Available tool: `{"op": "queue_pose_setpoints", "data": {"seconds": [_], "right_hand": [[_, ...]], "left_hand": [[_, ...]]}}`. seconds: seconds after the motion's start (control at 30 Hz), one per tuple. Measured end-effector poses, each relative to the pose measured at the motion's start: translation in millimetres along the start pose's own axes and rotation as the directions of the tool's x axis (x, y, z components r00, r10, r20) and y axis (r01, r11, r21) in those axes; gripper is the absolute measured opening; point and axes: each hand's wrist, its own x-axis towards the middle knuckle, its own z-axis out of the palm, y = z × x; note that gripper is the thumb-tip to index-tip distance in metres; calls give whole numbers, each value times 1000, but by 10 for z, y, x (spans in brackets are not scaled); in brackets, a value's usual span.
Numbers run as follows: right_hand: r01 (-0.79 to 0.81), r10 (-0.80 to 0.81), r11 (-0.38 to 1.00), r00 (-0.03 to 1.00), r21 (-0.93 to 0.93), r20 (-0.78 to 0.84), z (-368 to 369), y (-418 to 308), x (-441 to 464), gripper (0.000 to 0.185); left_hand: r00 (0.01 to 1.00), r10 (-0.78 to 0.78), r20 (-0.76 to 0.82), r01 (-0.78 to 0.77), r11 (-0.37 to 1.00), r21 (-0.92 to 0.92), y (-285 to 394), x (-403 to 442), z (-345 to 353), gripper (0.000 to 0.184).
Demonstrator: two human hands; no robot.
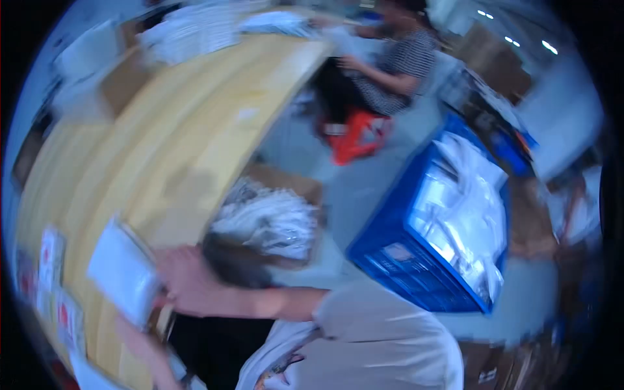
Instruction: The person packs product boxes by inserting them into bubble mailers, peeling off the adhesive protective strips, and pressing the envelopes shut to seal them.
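My right hand (pixel 187 278) reaches over the table edge, its fingers at the near edge of a flat white packet (pixel 123 270); they look closed on it, though motion blurs them. My left forearm (pixel 148 354) comes up from the bottom of the view toward the packet's lower edge. The fingers of that hand are smeared and partly behind the packet, so their pose does not show. The packet is tilted above the wooden table (pixel 149 162). Small white packs with red marks (pixel 65 318) lie left of it.
A cardboard box of white cloth-like items (pixel 270 218) stands beside the table. A blue crate (pixel 403 260) holds clear-wrapped white packages. A seated person (pixel 396 65) works at the far table edge, near a red bag (pixel 364 133). White stacks (pixel 188 32) lie at the back.
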Motion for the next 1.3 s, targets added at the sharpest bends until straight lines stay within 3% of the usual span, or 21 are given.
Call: {"op": "queue_pose_setpoints", "data": {"seconds": [0.03,0.07,0.17,0.2,0.23,0.3,0.33,0.4,0.5,0.57,0.6,0.67,0.73,0.77,0.8,0.83,0.93,1.07,1.13,1.2,1.3], "right_hand": [[135,-160,978,974,-161,-158,177,115,1,56],[7,9,997,975,-72,220,-191,42,51,66],[-20,29,994,996,-112,85,-174,-84,238,72],[134,-137,990,988,-37,-67,-146,-151,312,75],[289,-278,957,934,16,-225,-87,-176,388,79],[235,-224,970,964,63,-145,201,-130,398,79],[189,-183,978,981,92,-67,385,-101,400,79],[110,-124,985,987,131,102,643,-37,405,81],[-122,100,935,992,333,81,284,117,129,78],[-213,136,621,977,755,164,-109,253,-101,75],[-354,159,542,934,762,321,-496,276,-129,74],[-358,246,121,914,926,321,-703,498,-469,69],[-442,210,-188,854,877,476,-1073,634,-796,68],[-471,204,-257,827,844,524,-1247,716,-950,64],[-467,250,-286,806,837,536,-1397,728,-1118,61],[-458,310,-285,788,842,533,-1527,761,-1259,58],[-399,510,-135,756,907,409,-1939,987,-1542,49],[-326,644,202,755,923,126,-2343,1613,-1571,37],[-437,669,526,742,729,-38,-2404,1875,-1594,32],[-406,692,633,679,659,-247,-2476,1950,-1556,28],[-398,659,744,569,537,-492,-2655,1877,-1519,23]], "left_hand": [[995,72,63,-83,976,202,-174,289,-349,39],[970,163,182,-227,875,428,-375,563,-636,42],[859,335,387,-469,212,858,-537,755,-958,44],[776,530,341,-590,421,689,-549,615,-843,48],[823,497,274,-558,620,552,-531,514,-744,52],[920,338,199,-389,857,338,-462,326,-538,58],[959,212,190,-262,916,302,-409,238,-428,59],[965,254,61,-258,894,367,-371,54,-145,62],[954,276,117,-300,869,393,-274,-310,108,59],[865,428,262,-497,662,561,-309,-647,301,55],[799,482,359,-598,581,552,-316,-790,379,52],[631,546,551,-773,388,502,-340,-1048,543,48],[478,539,694,-878,328,350,-402,-1216,732,52],[449,559,697,-879,419,230,-476,-1291,909,60],[470,361,806,-817,523,242,-469,-1372,956,70],[348,269,898,-800,585,135,-416,-1389,1092,63],[20,347,938,-756,619,-213,-574,-1304,1241,57],[219,377,900,-943,320,95,-138,-1077,674,59],[347,494,797,-932,278,234,86,-863,180,56],[570,489,660,-819,266,509,495,-776,-443,50],[731,591,342,-617,357,701,918,-513,-1268,50]]}}
